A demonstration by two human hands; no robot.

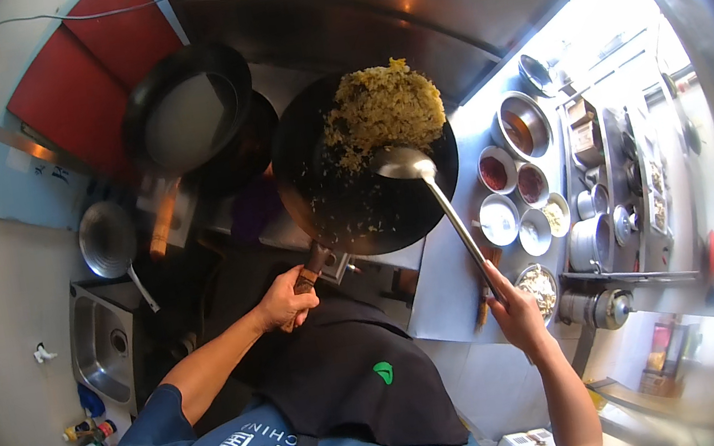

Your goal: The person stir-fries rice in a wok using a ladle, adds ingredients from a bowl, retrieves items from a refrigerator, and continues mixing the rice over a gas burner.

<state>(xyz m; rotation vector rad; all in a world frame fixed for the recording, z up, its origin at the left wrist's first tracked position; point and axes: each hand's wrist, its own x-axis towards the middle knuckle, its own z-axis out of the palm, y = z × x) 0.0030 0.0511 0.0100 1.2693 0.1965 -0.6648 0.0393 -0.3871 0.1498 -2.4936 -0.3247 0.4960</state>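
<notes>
A dark wok (355, 213) is tilted before me, its handle (313, 264) gripped by my left hand (287, 300). Fried rice (385, 108) is heaped at the far side of the wok, and loose grains lie scattered on the bare metal nearer to me. My right hand (517, 313) is closed around the long handle of a steel ladle (405, 164). The ladle's bowl is over the wok, at the near edge of the rice heap; whether it touches the rice is hard to tell.
Left of the wok stands a second wok (188, 110) with a wooden handle, holding pale liquid. A strainer (108, 239) and a steel sink (101, 348) are farther left. On the steel counter (440, 290) at right are several seasoning bowls (498, 219), a brush (482, 304) and a bowl of pale shreds (538, 289).
</notes>
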